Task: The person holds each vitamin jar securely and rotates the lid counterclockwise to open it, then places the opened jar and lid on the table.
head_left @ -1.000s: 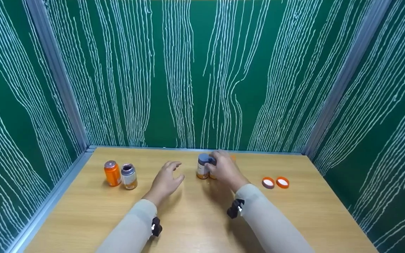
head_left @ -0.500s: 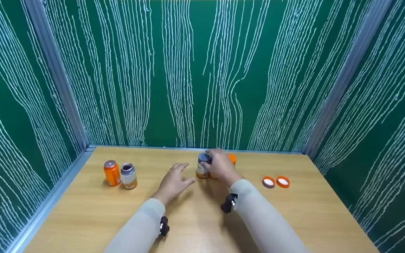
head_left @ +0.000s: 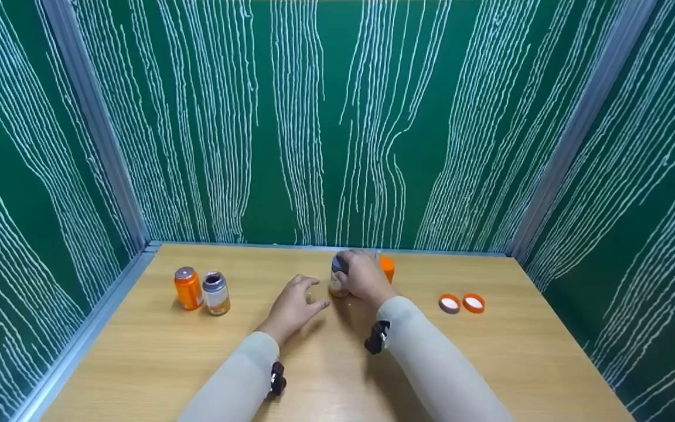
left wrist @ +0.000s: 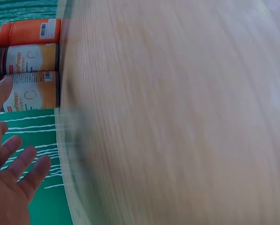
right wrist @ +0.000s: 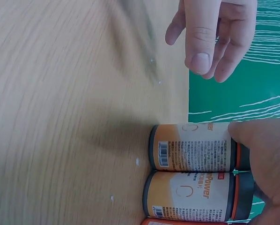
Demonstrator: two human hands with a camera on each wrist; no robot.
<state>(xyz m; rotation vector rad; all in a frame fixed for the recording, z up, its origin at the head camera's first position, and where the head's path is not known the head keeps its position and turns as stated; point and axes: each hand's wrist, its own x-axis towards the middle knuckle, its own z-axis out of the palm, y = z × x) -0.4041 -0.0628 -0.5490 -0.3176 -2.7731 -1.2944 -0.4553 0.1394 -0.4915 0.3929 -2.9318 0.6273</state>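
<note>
My right hand [head_left: 364, 275] holds the upper part of a dark-capped supplement bottle [right wrist: 191, 147], its thumb against the label. The bottle stands upright on the table. Pressed close beside it is a matching dark-capped bottle [right wrist: 189, 197], hidden behind the hand in the head view. To their right stands an orange bottle [head_left: 387, 266], partly covered by the same hand. My left hand [head_left: 293, 308] hovers just left of the row, fingers spread and holding nothing.
At the left of the wooden table [head_left: 138, 363] stand an orange bottle with a greyish top [head_left: 188, 288] and an uncapped white-labelled bottle [head_left: 216, 296]. A grey lid [head_left: 449, 303] and an orange lid [head_left: 473, 303] lie upturned at the right. Green walls [head_left: 337, 117] enclose the table.
My right hand has shifted left onto the leftmost bottle of the row, uncovering more of the orange bottle. My left hand has moved right, closer to the row.
</note>
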